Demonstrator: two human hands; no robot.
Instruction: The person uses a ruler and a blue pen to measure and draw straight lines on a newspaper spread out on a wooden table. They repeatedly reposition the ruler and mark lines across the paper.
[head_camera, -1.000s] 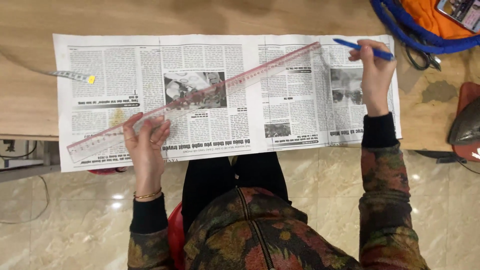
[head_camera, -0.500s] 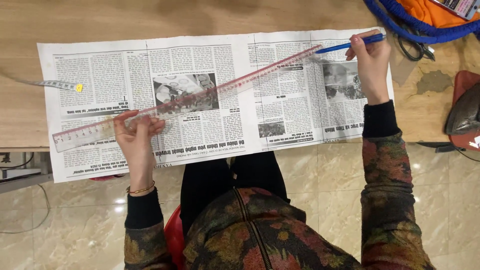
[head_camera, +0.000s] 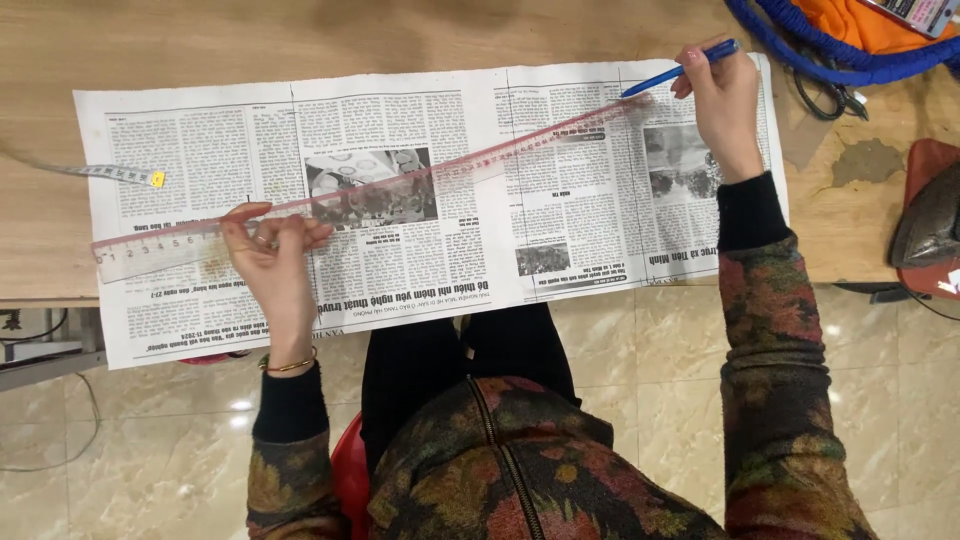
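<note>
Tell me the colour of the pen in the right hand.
Blue. The pen in the right hand shows clearly in the head view.

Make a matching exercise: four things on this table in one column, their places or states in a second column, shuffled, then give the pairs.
Things:
1. ruler
2. pen
3. tape measure
4. newspaper

Places or states:
A. held in the right hand at the top right
B. spread flat, hanging over the table edge
C. pressed down slantwise by the left hand
D. lying at the paper's left edge

Pairs: 1-C, 2-A, 3-D, 4-B
</note>
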